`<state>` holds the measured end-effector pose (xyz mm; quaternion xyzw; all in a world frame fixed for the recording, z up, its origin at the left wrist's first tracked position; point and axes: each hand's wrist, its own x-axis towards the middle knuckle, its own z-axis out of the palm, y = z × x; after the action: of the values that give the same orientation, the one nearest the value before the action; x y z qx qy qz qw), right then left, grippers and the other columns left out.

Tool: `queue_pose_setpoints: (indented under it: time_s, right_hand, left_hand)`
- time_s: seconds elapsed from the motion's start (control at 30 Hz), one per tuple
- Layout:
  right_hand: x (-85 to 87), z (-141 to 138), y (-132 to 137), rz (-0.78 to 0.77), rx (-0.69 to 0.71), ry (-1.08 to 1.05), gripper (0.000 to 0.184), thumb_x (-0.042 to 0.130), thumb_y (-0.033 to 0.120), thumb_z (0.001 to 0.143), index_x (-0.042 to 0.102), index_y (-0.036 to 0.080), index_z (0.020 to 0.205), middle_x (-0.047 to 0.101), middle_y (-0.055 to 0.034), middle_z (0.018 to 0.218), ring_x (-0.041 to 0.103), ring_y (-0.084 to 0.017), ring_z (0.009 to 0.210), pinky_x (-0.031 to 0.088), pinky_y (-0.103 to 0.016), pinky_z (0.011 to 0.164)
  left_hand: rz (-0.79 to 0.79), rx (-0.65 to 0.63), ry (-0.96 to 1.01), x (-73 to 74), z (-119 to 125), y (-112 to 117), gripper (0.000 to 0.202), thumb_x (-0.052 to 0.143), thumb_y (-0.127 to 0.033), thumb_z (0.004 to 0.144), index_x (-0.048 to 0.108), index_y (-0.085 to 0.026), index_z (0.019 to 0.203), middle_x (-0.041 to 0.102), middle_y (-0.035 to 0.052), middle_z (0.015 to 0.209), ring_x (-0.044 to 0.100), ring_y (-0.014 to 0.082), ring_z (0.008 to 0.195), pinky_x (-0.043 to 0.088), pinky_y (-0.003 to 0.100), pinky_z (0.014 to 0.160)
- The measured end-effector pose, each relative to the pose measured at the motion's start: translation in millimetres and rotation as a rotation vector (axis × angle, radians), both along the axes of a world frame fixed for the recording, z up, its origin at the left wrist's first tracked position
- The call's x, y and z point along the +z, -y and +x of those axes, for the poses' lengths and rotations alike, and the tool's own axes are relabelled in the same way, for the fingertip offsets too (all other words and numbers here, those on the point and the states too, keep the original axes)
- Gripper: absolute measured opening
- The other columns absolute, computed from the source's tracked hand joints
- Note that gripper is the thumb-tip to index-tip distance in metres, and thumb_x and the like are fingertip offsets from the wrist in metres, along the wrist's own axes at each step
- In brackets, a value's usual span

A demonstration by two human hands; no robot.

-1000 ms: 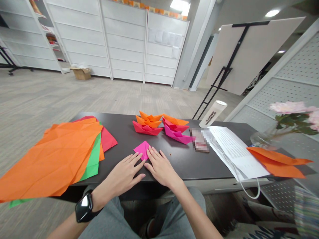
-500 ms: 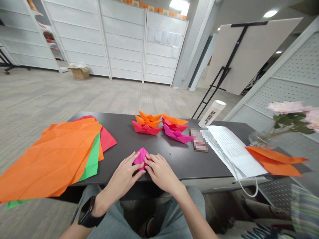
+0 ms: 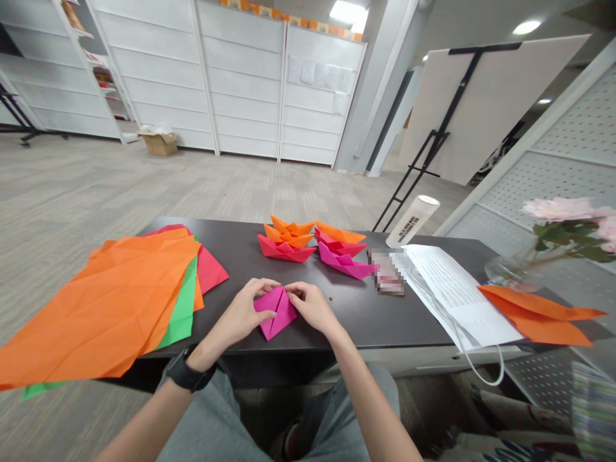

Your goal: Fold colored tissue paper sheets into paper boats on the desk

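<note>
Left hand [image 3: 243, 312], thumb and fingers closed on the pink folded paper [image 3: 283, 317] near the table's [image 3: 380, 327] front edge; right hand [image 3: 312, 305], fingertips pinching its far corner, I judge to steady it; paper boats [image 3: 290, 252], nearer the back edge, seemingly leave me room

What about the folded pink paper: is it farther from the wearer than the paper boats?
No, the folded pink paper is near the front edge of the table, with the paper boats farther back.

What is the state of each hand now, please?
Left hand: holding the folded pink paper, thumb lying on top.
Right hand: closed, pinching the same paper near its far corner.
</note>
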<state>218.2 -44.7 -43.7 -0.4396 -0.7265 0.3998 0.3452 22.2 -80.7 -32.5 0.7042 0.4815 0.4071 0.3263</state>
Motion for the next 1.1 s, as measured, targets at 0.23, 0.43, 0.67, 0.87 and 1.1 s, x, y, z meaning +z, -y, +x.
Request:
queue_pose_setpoints:
  time_s: [0.23, 0.43, 0.67, 0.87, 1.1]
  right_hand:
    - [32.6, 4.1, -38.9, -0.157, 0.191, -0.352, 0.026, 0.064, 0.036, 0.083, 0.075, 0.019, 0.099, 0.074, -0.0024, 0.086, 0.064, -0.016, 0.073, 0.051, -0.028, 0.069]
    - [29.9, 0.0, -55.6, -0.132, 0.119, -0.451, 0.023, 0.069, 0.037, 0.078, 0.075, 0.018, 0.09, 0.072, -0.0014, 0.079, 0.062, -0.014, 0.067, 0.049, -0.026, 0.066]
    - [20.1, 3.6, -49.8, -0.018, 0.067, -0.308, 0.017, 0.064, 0.03, 0.079, 0.074, 0.016, 0.085, 0.07, -0.0019, 0.075, 0.061, -0.015, 0.065, 0.047, -0.025, 0.06]
    - [19.8, 5.9, -47.5, 0.01, 0.072, -0.254, 0.016, 0.062, 0.028, 0.08, 0.073, 0.017, 0.084, 0.072, -0.0027, 0.079, 0.062, -0.016, 0.068, 0.05, -0.027, 0.062]
    - [12.9, 5.9, -51.1, 0.058, -0.015, -0.246, 0.017, 0.063, 0.03, 0.08, 0.073, 0.017, 0.086, 0.072, -0.0034, 0.082, 0.065, -0.018, 0.075, 0.052, -0.029, 0.069]
  left_hand:
    - [0.014, 0.003, 0.195, 37.3, -5.0, -45.4, 0.031, 0.073, -0.017, 0.071, 0.069, -0.019, 0.102, 0.07, 0.0059, 0.102, 0.064, 0.0241, 0.098, 0.049, 0.042, 0.093]
    - [-0.067, -0.063, 0.544, 23.9, 1.9, -62.7, 0.033, 0.081, -0.022, 0.067, 0.065, -0.018, 0.096, 0.066, 0.0031, 0.099, 0.062, 0.0194, 0.098, 0.048, 0.033, 0.089]
    - [-0.316, -0.126, 0.58, 16.0, -4.8, -57.9, 0.025, 0.072, -0.037, 0.079, 0.068, -0.018, 0.095, 0.069, 0.0036, 0.093, 0.063, 0.0169, 0.084, 0.049, 0.027, 0.074]
    - [-0.352, -0.116, 0.532, 22.2, -10.4, -59.5, 0.026, 0.079, -0.034, 0.071, 0.072, -0.016, 0.089, 0.073, 0.0046, 0.087, 0.065, 0.0167, 0.077, 0.049, 0.027, 0.069]
    - [-0.26, -0.091, 0.411, 23.3, -23.4, -63.5, 0.03, 0.08, -0.027, 0.065, 0.069, -0.016, 0.09, 0.074, 0.0068, 0.088, 0.069, 0.0198, 0.082, 0.055, 0.033, 0.075]
